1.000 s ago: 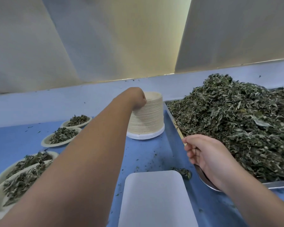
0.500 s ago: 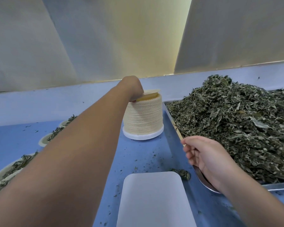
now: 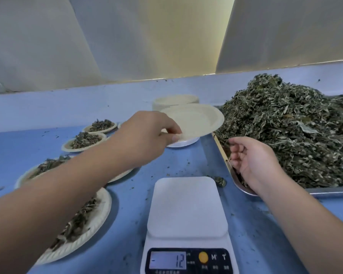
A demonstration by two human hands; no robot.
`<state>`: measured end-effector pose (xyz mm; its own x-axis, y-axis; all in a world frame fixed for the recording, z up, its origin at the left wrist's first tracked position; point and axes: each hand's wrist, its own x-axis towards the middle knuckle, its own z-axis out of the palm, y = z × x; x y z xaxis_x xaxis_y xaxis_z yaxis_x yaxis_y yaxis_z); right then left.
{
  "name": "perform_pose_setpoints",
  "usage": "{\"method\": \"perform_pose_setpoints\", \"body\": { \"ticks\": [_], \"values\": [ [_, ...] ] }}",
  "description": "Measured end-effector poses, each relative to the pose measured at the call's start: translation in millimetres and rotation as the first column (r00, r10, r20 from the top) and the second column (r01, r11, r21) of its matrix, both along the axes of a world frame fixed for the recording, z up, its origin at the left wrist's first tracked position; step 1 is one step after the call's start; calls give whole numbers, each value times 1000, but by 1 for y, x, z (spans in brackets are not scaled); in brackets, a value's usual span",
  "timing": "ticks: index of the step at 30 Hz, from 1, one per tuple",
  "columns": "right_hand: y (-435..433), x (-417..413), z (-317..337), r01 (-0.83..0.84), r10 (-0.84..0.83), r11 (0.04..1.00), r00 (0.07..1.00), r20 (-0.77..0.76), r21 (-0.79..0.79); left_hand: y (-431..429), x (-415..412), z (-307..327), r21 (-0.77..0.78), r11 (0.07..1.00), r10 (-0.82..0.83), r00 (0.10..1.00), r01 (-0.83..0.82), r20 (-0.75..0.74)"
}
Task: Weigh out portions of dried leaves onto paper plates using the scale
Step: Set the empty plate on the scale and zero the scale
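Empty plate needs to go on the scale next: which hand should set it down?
Left. The left hand already pinches the empty plate by its rim, above and behind the bare scale. The right hand rests at the edge of the leaf tray, holding nothing visible.

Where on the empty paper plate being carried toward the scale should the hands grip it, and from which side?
Grip the thin rim, not the dished middle. The left hand already pinches the empty paper plate at its near-left edge, thumb on top and fingers beneath. The plate is shallow, light and roughly level, so coming from that side likely leaves the far side free to settle on the scale.
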<state>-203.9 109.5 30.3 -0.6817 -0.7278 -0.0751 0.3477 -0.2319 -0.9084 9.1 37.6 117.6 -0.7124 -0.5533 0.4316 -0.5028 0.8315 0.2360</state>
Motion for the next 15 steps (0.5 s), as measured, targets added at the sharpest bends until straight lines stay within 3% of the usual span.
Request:
{"method": "perform_pose_setpoints", "body": {
  "ticks": [6,15],
  "values": [
    [4,-3,-3,37,-37,999,999,7,-25,59,51,-44,88,991,-104,991,97,82],
    [5,-1,-2,64,-64,998,997,-43,13,79,73,-74,177,971,-177,980,159,87]
  ]
}}
